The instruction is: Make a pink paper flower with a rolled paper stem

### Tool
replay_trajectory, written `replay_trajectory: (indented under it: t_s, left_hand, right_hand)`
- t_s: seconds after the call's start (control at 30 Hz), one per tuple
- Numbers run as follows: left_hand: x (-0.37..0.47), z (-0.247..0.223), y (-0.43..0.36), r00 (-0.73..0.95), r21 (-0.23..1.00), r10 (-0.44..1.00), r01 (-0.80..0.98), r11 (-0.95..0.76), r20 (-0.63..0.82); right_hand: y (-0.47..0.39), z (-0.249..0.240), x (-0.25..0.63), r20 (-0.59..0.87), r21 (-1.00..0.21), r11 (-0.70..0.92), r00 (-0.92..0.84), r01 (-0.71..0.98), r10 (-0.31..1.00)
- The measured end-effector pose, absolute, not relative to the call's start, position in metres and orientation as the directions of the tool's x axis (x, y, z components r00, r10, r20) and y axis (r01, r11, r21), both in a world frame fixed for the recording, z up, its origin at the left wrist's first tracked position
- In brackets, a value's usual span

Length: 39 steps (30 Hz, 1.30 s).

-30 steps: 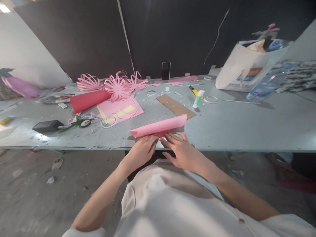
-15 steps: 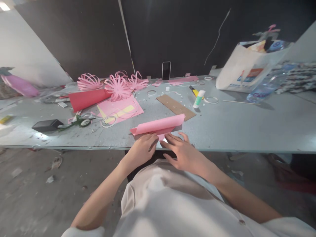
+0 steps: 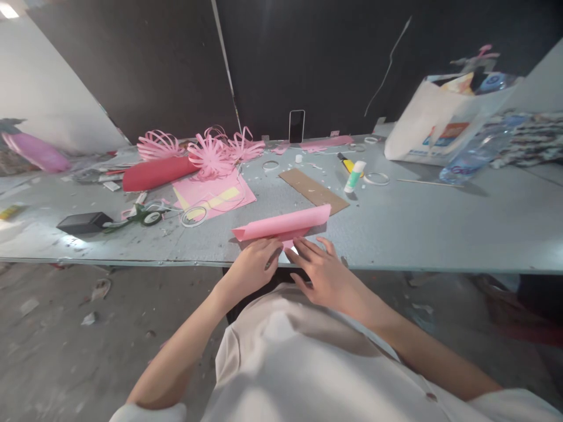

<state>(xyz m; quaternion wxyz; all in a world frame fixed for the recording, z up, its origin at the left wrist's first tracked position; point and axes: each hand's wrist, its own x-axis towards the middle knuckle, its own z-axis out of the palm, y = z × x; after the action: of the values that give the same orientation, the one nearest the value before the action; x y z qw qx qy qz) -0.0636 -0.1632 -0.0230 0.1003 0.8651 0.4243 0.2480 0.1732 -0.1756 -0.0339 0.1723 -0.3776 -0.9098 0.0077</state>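
A pink sheet of paper, its far part curled over into a loose roll, lies at the front edge of the table. My left hand rests on the near part of the sheet, fingers stretched forward and pointing right. Beside it, my right hand lies with spread fingers, its fingertips on the same near part. A small gap separates the two hands, and pink paper shows through it. The paper under my fingers is hidden.
Beyond the roll lie a brown cardboard strip, a glue stick and a yellow cutter. Leftward are green-handled scissors, pink paper-strip balls and a red paper roll. A bag and bottle stand right.
Both hands stay nearly where they were on the pink paper. The curled roll looks slightly flatter, and the red paper roll at the back left has shifted its shape a little.
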Motion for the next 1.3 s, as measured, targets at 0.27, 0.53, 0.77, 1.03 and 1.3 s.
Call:
replay_trajectory:
  t_s: [0.27, 0.53, 0.77, 1.03, 1.3]
  left_hand:
    - [-0.063, -0.022, -0.163, 0.514, 0.377, 0.779, 0.684, -0.625, 0.359]
    - [-0.063, -0.027, -0.163, 0.528, 0.348, 0.768, 0.688, -0.637, 0.362]
    - [-0.064, -0.032, -0.163, 0.54, 0.3, 0.746, 0.691, -0.658, 0.39]
    - [-0.065, -0.032, -0.162, 0.546, 0.29, 0.757, 0.705, -0.647, 0.36]
    - [-0.066, -0.021, -0.159, 0.534, 0.353, 0.773, 0.69, -0.632, 0.342]
  right_hand:
    - [-0.18, -0.032, 0.166, 0.304, -0.081, 0.689, -0.64, 0.72, 0.705]
    - [-0.177, -0.031, 0.167, 0.294, -0.058, 0.693, -0.651, 0.719, 0.7]
    - [-0.179, -0.038, 0.169, 0.321, -0.088, 0.723, -0.667, 0.686, 0.672]
    - [-0.182, -0.043, 0.165, 0.31, -0.109, 0.716, -0.661, 0.689, 0.683]
    - [-0.179, -0.045, 0.162, 0.307, -0.086, 0.693, -0.642, 0.716, 0.702]
